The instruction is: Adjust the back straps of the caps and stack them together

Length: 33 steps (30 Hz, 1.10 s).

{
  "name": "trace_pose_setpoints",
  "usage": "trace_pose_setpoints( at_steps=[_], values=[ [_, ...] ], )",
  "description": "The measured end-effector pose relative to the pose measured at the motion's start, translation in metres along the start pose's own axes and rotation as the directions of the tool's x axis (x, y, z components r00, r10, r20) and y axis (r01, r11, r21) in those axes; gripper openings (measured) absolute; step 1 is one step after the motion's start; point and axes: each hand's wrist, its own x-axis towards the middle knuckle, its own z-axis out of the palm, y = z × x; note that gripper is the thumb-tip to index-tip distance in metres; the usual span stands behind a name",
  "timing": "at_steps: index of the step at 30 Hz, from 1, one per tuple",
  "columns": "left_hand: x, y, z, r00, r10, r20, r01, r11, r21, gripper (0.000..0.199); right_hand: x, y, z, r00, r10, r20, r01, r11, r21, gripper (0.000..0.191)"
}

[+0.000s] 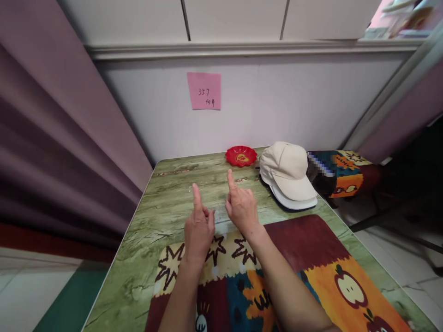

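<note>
My left hand is held over the table, its index finger stretched out and the thumb apart. Its other fingers are curled, and I see nothing held in it. To its right, my right hand points forward in the same way, also without any object. Beyond the right fingertip lies a red scalloped plate with a gold design. A beige cap rests on top of a white cap at the right, with something dark beneath them. The hands do not touch the plate or the caps.
A patterned mat covers the near part of the green wood-grain table. Behind it, a pink note is stuck to the wall. Purple curtain hangs at the left. Another patterned surface shows beyond the caps.
</note>
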Motion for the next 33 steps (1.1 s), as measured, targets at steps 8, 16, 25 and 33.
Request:
trace_pose_setpoints(
  at_steps=[8,16,25,33],
  values=[
    [-0.002,0.003,-0.001,0.999,0.033,-0.032,-0.033,0.999,0.014,0.075,0.000,-0.005,0.001,0.997,0.036,-0.061,-0.040,0.997,-0.060,0.088],
    [-0.007,0.014,-0.002,0.998,0.060,-0.035,-0.060,0.998,0.012,0.074,0.002,-0.006,-0.017,0.995,0.074,-0.060,-0.075,0.997,-0.020,0.088],
    [-0.025,0.027,0.001,0.991,0.134,0.022,-0.136,0.979,0.150,0.081,-0.015,-0.015,-0.041,0.993,0.092,-0.068,-0.093,0.996,-0.008,0.088],
    [-0.026,0.035,0.004,0.967,0.214,0.141,-0.255,0.766,0.589,0.095,-0.040,-0.015,-0.038,0.996,0.086,-0.021,-0.087,0.994,-0.068,0.091]
  ],
)
